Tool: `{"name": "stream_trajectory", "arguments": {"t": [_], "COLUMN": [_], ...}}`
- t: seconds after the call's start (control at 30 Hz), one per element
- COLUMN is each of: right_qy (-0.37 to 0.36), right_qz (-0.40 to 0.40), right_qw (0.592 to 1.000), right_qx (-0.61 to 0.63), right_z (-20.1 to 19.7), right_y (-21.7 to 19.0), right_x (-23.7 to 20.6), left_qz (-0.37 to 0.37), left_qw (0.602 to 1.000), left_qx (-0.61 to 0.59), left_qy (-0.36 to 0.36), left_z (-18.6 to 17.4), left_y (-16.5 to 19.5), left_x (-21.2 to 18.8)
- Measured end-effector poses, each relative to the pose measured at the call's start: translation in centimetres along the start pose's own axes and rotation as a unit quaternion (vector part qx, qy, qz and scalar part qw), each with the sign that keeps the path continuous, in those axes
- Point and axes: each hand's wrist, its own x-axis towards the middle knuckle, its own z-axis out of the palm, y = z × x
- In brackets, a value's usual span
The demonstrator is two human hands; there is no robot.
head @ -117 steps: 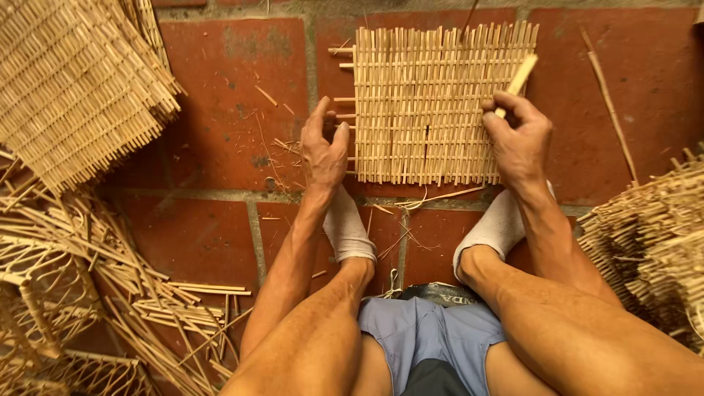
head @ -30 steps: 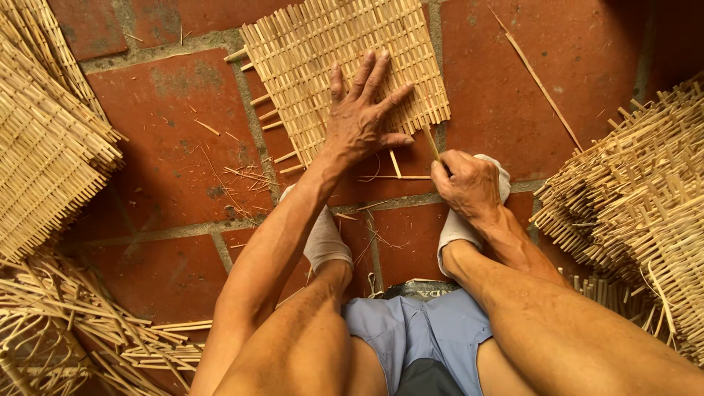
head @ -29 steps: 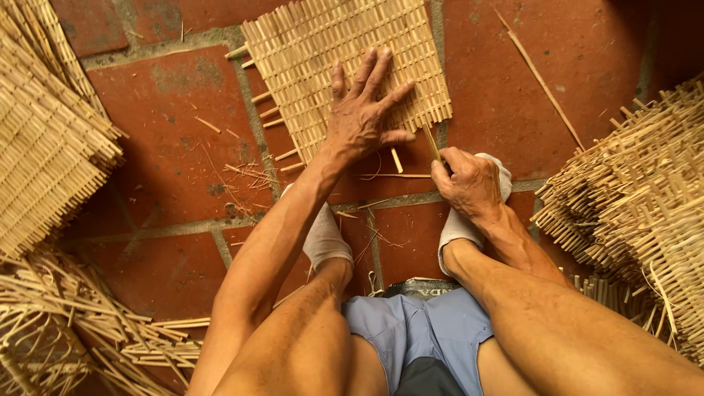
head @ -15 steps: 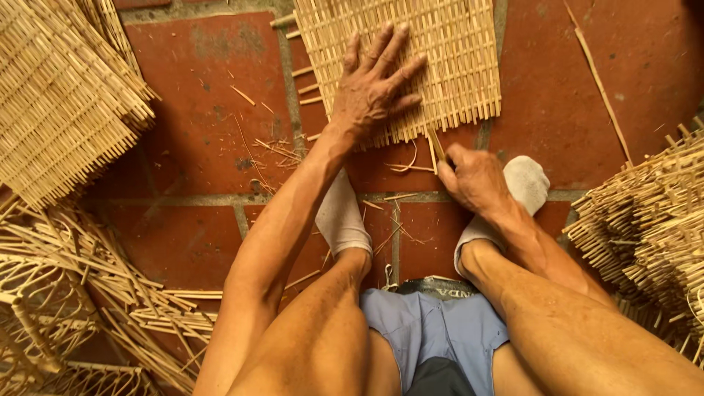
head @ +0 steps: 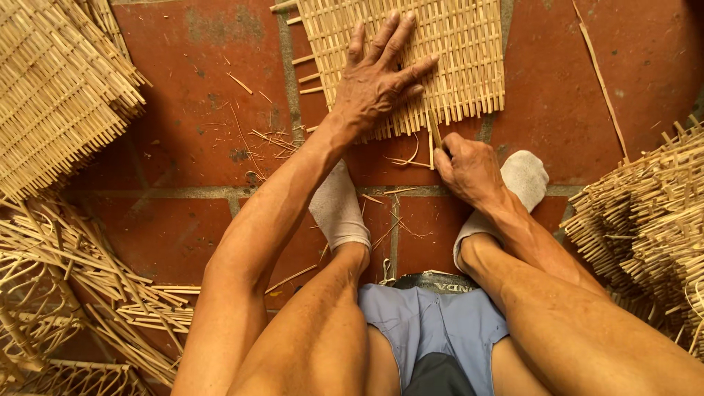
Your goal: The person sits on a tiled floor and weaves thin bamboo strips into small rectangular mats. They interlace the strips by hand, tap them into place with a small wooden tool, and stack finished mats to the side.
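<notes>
A flat woven bamboo mat (head: 469, 51) lies on the red tile floor in front of me. My left hand (head: 378, 77) presses flat on it with fingers spread. At the mat's near edge, my right hand (head: 466, 169) is closed around a thin bamboo strip (head: 434, 136), whose tip goes into the weave. My feet in grey socks (head: 339, 209) rest on the tiles just below the mat.
A stack of woven mats (head: 55, 88) lies at the upper left. Loose bamboo frames and sticks (head: 66, 293) pile up at the lower left. More woven pieces (head: 653, 227) sit at the right. A long strip (head: 601, 77) lies on the tile at the upper right.
My right hand has moved up from beside my foot to the mat's near edge with the strip. My left hand keeps pressing on the mat. The view has shifted slightly.
</notes>
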Motion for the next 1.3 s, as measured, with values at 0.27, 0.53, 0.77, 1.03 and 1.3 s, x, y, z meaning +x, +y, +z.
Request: {"name": "stream_trajectory", "arguments": {"t": [0.27,0.53,0.77,1.03,1.3], "right_qy": [0.005,-0.047,-0.080,-0.070,-0.054], "right_qz": [-0.010,0.012,0.038,0.037,-0.020], "right_qw": [0.998,0.996,0.992,0.992,0.996], "right_qx": [0.066,0.081,0.089,0.103,0.067], "right_z": [-3.8,-0.1,0.9,1.9,-2.0], "right_y": [-2.4,-2.9,-2.7,-2.1,-5.1], "right_x": [-0.8,-0.3,0.9,1.8,0.9], "left_qz": [0.035,0.018,-0.042,-0.022,-0.025], "left_qw": [0.998,0.996,0.957,0.959,0.959], "left_qx": [0.000,-0.033,-0.128,-0.126,-0.093], "left_qy": [-0.061,-0.085,-0.256,-0.252,-0.267], "left_z": [-0.5,-1.8,-3.8,-3.4,-3.9], "left_y": [-2.7,-2.3,-2.1,-2.0,-2.1], "left_x": [1.4,1.8,3.3,3.8,4.1]}}
